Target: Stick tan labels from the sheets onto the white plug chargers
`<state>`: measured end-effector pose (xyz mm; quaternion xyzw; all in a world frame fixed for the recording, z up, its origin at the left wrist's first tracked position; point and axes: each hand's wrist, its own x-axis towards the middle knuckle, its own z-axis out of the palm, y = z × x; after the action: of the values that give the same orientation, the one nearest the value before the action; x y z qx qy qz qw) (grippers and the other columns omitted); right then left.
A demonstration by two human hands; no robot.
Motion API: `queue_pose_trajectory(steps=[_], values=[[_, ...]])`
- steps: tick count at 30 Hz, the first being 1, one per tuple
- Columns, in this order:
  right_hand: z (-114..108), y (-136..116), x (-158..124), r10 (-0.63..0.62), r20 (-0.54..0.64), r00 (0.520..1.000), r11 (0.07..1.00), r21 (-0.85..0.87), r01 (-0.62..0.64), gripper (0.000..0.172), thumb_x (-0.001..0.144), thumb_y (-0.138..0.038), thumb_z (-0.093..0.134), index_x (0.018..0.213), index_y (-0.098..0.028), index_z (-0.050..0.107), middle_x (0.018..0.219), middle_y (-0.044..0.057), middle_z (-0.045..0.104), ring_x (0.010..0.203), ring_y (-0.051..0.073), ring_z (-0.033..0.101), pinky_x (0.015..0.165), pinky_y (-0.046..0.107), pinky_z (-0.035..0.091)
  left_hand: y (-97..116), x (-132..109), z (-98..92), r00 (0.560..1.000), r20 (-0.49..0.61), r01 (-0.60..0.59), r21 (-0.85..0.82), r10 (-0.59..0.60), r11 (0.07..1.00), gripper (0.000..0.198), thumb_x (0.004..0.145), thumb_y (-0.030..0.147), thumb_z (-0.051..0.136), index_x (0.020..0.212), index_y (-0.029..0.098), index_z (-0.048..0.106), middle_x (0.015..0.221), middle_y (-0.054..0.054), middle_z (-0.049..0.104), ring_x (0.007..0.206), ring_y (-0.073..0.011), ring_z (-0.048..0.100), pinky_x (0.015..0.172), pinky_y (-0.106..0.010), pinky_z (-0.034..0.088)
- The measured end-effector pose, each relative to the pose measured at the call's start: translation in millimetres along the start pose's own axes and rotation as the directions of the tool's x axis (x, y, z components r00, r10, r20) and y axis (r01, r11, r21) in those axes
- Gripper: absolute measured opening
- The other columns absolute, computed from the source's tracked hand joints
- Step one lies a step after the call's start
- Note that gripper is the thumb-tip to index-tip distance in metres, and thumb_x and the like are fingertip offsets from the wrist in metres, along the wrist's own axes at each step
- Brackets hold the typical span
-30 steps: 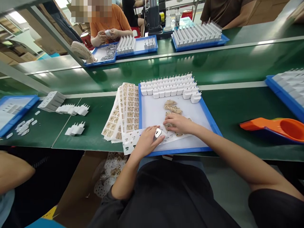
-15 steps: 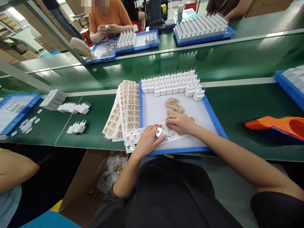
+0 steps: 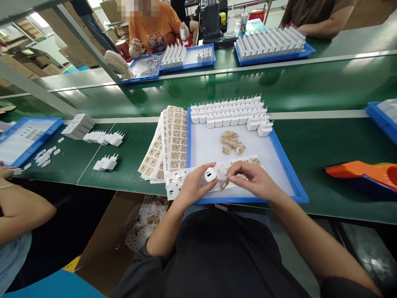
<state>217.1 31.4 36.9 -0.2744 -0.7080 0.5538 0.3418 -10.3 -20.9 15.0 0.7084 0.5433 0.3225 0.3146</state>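
Observation:
My left hand [image 3: 192,185] grips a white charger plug [image 3: 210,174], its face with a dark USB slot turned up towards me. Close to its right, my right hand [image 3: 254,179] has thumb and forefinger pinched on a small brown sticker [image 3: 223,184]. Beneath both hands a partly used sticker sheet [image 3: 175,184] lies across the near part of a blue-rimmed white tray [image 3: 202,145]. Crumpled brown sticker pieces [image 3: 230,140] sit in the tray's middle. Rows of white charger plugs [image 3: 228,114] stand along its far side, pins up.
Fanned sticker sheets [image 3: 167,140] lie left of the tray. Further left are more charger plugs [image 3: 107,162], small white caps [image 3: 43,157] and another blue tray [image 3: 18,138]. An orange dustpan-like object [image 3: 361,176] rests at right. Co-workers sit opposite and at left.
My right hand has lifted back from the crumpled brown pieces and now pinches a brown sticker beside the charger plug. The left hand has tilted the plug's face more into view.

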Motion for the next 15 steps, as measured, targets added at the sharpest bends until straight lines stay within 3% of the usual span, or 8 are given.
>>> queue_pose_trajectory(steps=[2,4,6,9,13,15], values=[[26.4,-3.1,-5.6,0.002,-0.083,0.997,0.999,0.038,0.001,0.012,0.092,-0.033,0.066,0.089,-0.022,0.068,0.084,0.004,0.070,0.078,0.018,0.066,0.075,0.033,0.055,0.3,-3.5,1.6,0.998,-0.060,0.006,0.035,-0.004,0.999,0.043,0.089,0.040,0.069,0.129,0.025,0.060,0.124,-0.006,0.072,0.096,-0.0207,0.072,0.085,-0.032,0.057],[46.5,-2.6,-6.9,0.022,-0.178,0.984,0.996,0.088,-0.006,0.010,0.091,-0.033,0.068,0.088,-0.023,0.067,0.084,0.003,0.069,0.078,0.018,0.065,0.075,0.033,0.055,0.7,-6.3,4.5,0.991,-0.137,-0.002,0.077,0.012,0.997,0.040,0.088,0.043,0.070,0.122,0.024,0.063,0.111,-0.006,0.073,0.075,-0.0157,0.068,0.069,-0.028,0.055],[57.7,0.4,-5.1,0.057,-0.256,0.965,0.992,0.120,-0.026,0.011,0.089,-0.034,0.070,0.086,-0.023,0.067,0.083,0.002,0.068,0.078,0.018,0.064,0.074,0.033,0.054,2.5,-8.4,7.0,0.979,-0.201,-0.015,0.091,0.033,0.996,0.036,0.088,0.042,0.070,0.117,0.022,0.064,0.105,-0.006,0.071,0.069,-0.0133,0.063,0.063,-0.026,0.052],[61.6,5.6,-1.3,0.110,-0.308,0.945,0.985,0.159,-0.063,0.017,0.085,-0.038,0.074,0.083,-0.023,0.066,0.081,0.002,0.067,0.076,0.018,0.063,0.073,0.033,0.053,7.9,-11.7,6.5,0.979,-0.202,-0.015,0.025,0.020,1.000,0.038,0.086,0.038,0.072,0.119,0.021,0.063,0.110,-0.008,0.067,0.081,-0.0156,0.066,0.061,-0.024,0.052],[58.7,7.5,-0.2,0.157,-0.321,0.934,0.959,0.274,-0.067,0.020,0.083,-0.040,0.076,0.083,-0.023,0.065,0.081,0.001,0.064,0.077,0.017,0.062,0.073,0.031,0.053,15.0,-18.4,-0.6,0.999,-0.046,-0.010,-0.182,0.002,0.983,0.047,0.089,0.031,0.070,0.134,0.024,0.058,0.131,-0.012,0.062,0.114,-0.0225,0.064,0.075,-0.025,0.058],[57.1,5.2,-0.6,0.163,-0.323,0.932,0.951,0.302,-0.061,0.020,0.083,-0.040,0.076,0.083,-0.023,0.065,0.080,0.000,0.063,0.076,0.016,0.062,0.072,0.030,0.053,15.6,-21.7,-2.5,0.999,-0.035,-0.001,-0.250,-0.008,0.968,0.047,0.090,0.031,0.068,0.136,0.025,0.057,0.134,-0.011,0.063,0.118,-0.0232,0.063,0.079,-0.026,0.059]])
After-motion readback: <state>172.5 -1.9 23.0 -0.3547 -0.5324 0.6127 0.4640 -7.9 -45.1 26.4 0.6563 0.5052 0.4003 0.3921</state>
